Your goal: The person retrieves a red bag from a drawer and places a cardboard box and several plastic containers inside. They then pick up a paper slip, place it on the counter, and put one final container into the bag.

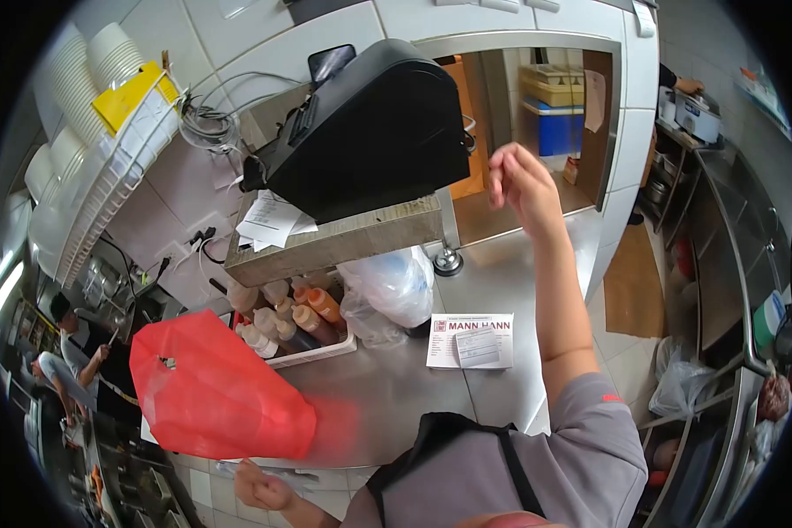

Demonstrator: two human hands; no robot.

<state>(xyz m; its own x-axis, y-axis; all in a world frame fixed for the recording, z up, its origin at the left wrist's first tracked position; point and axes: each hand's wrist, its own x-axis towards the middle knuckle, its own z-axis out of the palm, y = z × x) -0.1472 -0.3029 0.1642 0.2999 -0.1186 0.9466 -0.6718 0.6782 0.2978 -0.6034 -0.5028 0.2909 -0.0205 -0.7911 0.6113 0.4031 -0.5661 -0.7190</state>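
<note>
My right hand (pixel 526 187) is raised in front of the pass-through window (pixel 530 231), fingers loosely bent and partly apart, with nothing visible in them. Below it, a metal call bell (pixel 447 262) stands on the steel counter (pixel 396 387). At the lower left, my left hand (pixel 262 487) is closed beside the counter's near edge. Whatever it may hold is hidden; a thin greyish strip (pixel 295 476) shows behind it. Just above that hand, a filled red plastic bag (pixel 220 387) sits on the counter. A printed MANN HANN pad (pixel 442 350) with a small paper slip (pixel 478 347) on it lies to the right.
A black machine (pixel 378 132) stands on a raised shelf (pixel 352 244) with papers (pixel 273 220). Beneath are sauce bottles (pixel 322 305) in a white tray and a white plastic bag (pixel 396 286). Stacked bowls (pixel 114 55) fill a wire rack. Co-workers (pixel 84 348) stand at far left.
</note>
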